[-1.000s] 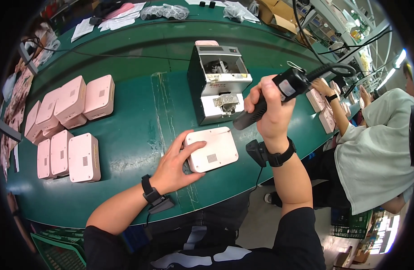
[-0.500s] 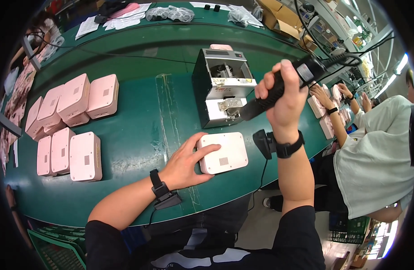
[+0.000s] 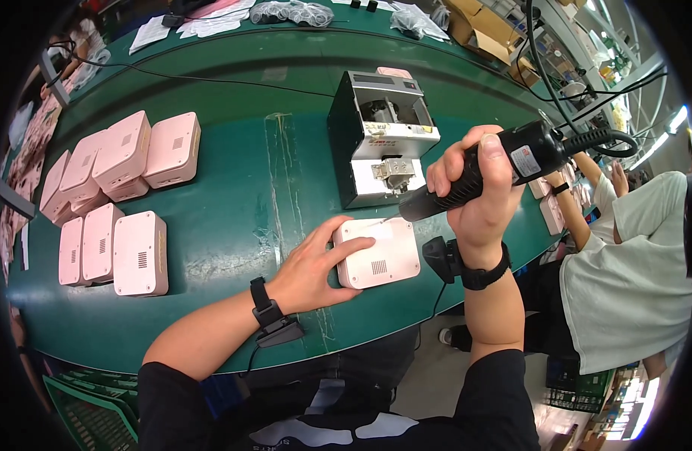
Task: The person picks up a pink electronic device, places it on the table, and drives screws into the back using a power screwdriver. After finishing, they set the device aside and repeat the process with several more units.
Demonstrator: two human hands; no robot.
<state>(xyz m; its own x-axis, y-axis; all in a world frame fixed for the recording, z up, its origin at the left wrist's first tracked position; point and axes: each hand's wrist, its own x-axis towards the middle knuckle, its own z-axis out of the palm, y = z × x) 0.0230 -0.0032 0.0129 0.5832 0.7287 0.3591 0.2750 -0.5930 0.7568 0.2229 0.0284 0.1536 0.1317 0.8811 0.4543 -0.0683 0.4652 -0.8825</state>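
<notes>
A pale pink box [image 3: 383,267] lies on a green counter [image 3: 218,214] directly under the left hand [image 3: 316,263], its face with corner screws and a slotted vent turned up. The left hand grips the box by its left side, thumb at the near corner and index finger laid across the top. Just above the box's far side, the right hand [image 3: 477,184] is wrapped tightly around a black power screwdriver [image 3: 534,150], tilted so that its thin bit points down toward the far edge; whether the tip touches a screw cannot be told. A cord [image 3: 601,139] trails from the tool's rear, beyond the right hand. Black wristbands [image 3: 269,316] circle both wrists. Beyond the hands, just past the box, stands a black and silver machine [image 3: 398,143]. Well to the left of the left hand, more pink boxes [image 3: 140,255] sit in two groups, some stacked. Farther beyond the hands lie papers [image 3: 154,31] and an opened carton [image 3: 481,31]. To the right of the right hand, a co-worker [image 3: 624,278] in a pale shirt works at the same counter.
</notes>
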